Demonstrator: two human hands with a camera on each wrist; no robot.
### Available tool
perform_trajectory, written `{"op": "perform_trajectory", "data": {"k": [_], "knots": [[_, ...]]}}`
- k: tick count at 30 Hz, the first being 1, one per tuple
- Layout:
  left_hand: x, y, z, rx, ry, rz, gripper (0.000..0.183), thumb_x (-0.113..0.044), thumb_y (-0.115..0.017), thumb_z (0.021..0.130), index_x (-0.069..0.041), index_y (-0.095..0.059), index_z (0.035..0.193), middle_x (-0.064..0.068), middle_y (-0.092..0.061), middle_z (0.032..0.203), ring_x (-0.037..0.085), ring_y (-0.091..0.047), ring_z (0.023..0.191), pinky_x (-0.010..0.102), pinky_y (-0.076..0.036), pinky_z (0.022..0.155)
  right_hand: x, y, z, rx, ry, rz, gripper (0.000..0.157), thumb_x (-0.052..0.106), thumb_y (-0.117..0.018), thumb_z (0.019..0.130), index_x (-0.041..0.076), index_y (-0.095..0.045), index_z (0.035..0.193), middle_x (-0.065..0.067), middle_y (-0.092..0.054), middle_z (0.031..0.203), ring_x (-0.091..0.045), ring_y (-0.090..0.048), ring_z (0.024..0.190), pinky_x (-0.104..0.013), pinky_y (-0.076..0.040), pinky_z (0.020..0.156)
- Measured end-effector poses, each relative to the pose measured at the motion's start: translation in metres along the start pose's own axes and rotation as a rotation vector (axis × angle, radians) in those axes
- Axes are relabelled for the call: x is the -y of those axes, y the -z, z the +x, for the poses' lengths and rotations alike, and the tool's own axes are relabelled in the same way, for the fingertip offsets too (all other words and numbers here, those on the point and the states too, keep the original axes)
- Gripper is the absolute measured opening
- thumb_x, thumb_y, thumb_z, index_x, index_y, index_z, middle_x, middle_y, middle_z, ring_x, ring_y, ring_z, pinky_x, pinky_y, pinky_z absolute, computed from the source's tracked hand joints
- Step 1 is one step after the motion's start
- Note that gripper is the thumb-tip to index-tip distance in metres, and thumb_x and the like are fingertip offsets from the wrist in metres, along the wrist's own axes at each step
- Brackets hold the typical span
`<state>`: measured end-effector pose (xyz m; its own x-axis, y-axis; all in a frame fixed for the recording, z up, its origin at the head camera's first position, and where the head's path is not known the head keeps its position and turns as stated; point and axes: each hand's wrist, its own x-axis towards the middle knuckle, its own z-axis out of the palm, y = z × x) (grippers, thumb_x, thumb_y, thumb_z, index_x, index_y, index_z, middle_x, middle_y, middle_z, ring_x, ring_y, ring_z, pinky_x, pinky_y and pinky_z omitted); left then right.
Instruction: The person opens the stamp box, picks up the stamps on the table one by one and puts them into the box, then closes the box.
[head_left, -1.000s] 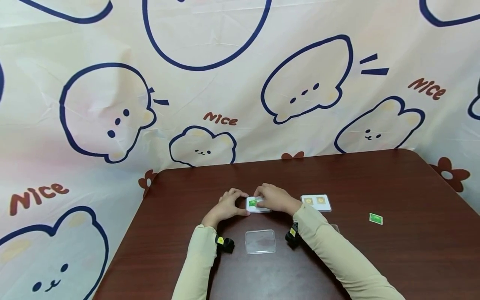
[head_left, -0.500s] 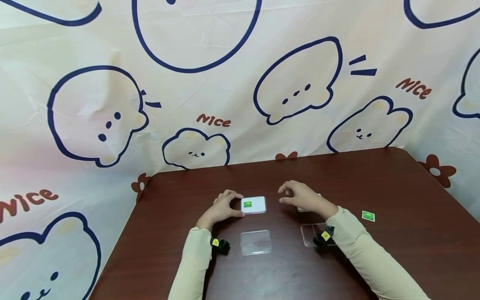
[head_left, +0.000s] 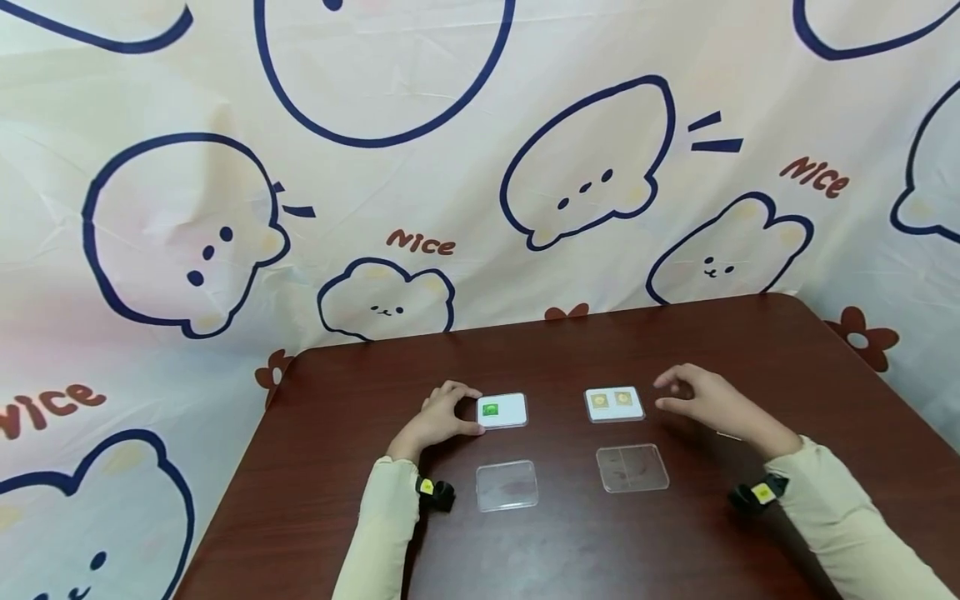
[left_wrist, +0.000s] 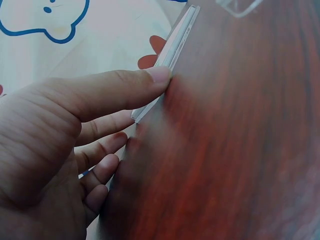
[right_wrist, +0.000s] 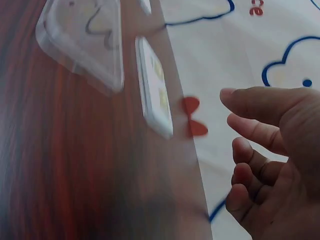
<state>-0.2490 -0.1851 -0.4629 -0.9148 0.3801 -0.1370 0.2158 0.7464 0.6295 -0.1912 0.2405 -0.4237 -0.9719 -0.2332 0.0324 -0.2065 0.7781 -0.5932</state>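
My left hand (head_left: 431, 421) pinches the left end of a flat clear case (head_left: 513, 410) between thumb and forefinger. The case has a white insert, and a small green stamp-like piece (head_left: 490, 410) lies on its left part. Close up in the left wrist view, the thumb presses the edge of the case (left_wrist: 182, 42). My right hand (head_left: 708, 404) hovers over the table with loosely bent fingers and holds nothing. Left of it lies a second white case (head_left: 614, 404) with two gold squares. A second green piece, seen earlier on the right, is mostly hidden behind the right hand.
Two clear plastic lids, one left (head_left: 507, 486) and one right (head_left: 632, 468), lie on the brown table (head_left: 585, 550) nearer to me than the cases. A printed cloth (head_left: 420, 167) hangs behind the table's far edge.
My right hand has left the left case and swung right, past the second case, uncovering it and the right lid. The left hand keeps its grip on the left case.
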Motion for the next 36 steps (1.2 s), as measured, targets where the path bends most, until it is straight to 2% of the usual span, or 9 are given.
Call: {"op": "perform_trajectory", "data": {"k": [8, 12, 19, 25, 36], "knots": [[0.001, 0.002, -0.002, -0.003, -0.002, -0.01, 0.054, -0.028, -0.081, 0.077, -0.019, -0.06, 0.126, 0.007, -0.044, 0.139, 0.032, -0.037, 0.127, 0.054, -0.029, 0.104, -0.038, 0.023, -0.037, 0.008, -0.041, -0.072, 0.037, 0.03, -0.074, 0.085, 0.003, -0.064, 0.109, -0.005, -0.056, 0.092, -0.016, -0.047, 0.083, -0.026, -0.04, 0.065], [0.003, 0.002, -0.003, -0.005, -0.006, -0.012, 0.054, -0.028, -0.082, 0.077, -0.019, -0.06, 0.126, 0.007, -0.044, 0.138, 0.031, -0.037, 0.126, 0.054, -0.03, 0.103, -0.054, 0.024, -0.048, 0.029, -0.072, -0.078, 0.039, 0.03, -0.075, 0.084, 0.001, -0.064, 0.108, -0.004, -0.055, 0.091, -0.012, -0.046, 0.08, -0.025, -0.04, 0.064], [0.001, 0.0, -0.001, -0.006, -0.007, -0.006, 0.055, -0.028, -0.082, 0.076, -0.019, -0.06, 0.127, 0.006, -0.045, 0.137, 0.03, -0.037, 0.126, 0.052, -0.029, 0.103, -0.074, 0.019, -0.054, 0.059, -0.058, -0.081, 0.045, 0.03, -0.078, 0.079, -0.002, -0.063, 0.108, -0.005, -0.056, 0.09, -0.009, -0.045, 0.078, -0.024, -0.04, 0.065], [0.0, -0.001, 0.002, -0.008, -0.008, -0.008, 0.056, -0.029, -0.082, 0.076, -0.018, -0.06, 0.127, 0.007, -0.045, 0.137, 0.03, -0.037, 0.126, 0.051, -0.028, 0.104, -0.077, 0.017, -0.055, 0.05, -0.064, -0.083, 0.042, 0.028, -0.077, 0.08, -0.001, -0.062, 0.108, -0.007, -0.055, 0.092, -0.012, -0.044, 0.079, -0.024, -0.039, 0.064], [-0.001, 0.0, 0.0, -0.003, -0.011, -0.006, 0.056, -0.029, -0.082, 0.076, -0.018, -0.06, 0.127, 0.007, -0.046, 0.136, 0.03, -0.038, 0.125, 0.052, -0.029, 0.103, -0.074, 0.012, -0.06, 0.004, -0.078, -0.085, 0.019, 0.02, -0.073, 0.084, 0.007, -0.064, 0.094, -0.003, -0.054, 0.09, -0.005, -0.042, 0.077, -0.023, -0.038, 0.065]]}}
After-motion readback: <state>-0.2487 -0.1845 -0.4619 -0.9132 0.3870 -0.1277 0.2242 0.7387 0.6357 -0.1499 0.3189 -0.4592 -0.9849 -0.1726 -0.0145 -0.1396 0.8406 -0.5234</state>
